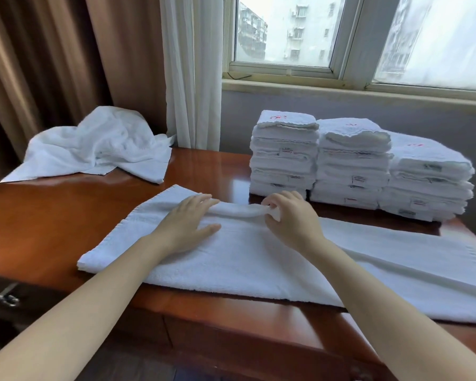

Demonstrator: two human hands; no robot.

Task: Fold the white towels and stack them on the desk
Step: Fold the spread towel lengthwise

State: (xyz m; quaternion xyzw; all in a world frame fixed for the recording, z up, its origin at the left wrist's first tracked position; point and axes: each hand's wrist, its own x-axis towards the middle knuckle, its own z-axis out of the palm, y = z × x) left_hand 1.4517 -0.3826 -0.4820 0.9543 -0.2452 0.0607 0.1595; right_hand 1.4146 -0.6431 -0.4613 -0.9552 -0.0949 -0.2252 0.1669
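A: Quick, where's the working towel?

B: The spread towel [259, 259] lies lengthwise along the front of the bench [52, 215], and its right end runs out of frame.

A: Hands?

B: The left hand [188, 224] is flat with straight fingers, pressing down near the far edge. Probably an anchor so the cloth doesn't slide. The right hand [291, 215] is just beside it, fingers curled, pinching a lifted bit of that far edge. I'd say that's to pull it over for a lengthwise fold.

A: The rest?

B: Three folded stacks [352, 166] stand at the back right, side by side and touching, with the labels facing front. Likely parked there to keep the front free for folding. The crumpled towels [99, 144] are heaped in the back left corner, well apart. My guess is they're the unfolded supply.

A: Progress?

B: Well along, judging by the stacks. This towel's fold is barely begun.
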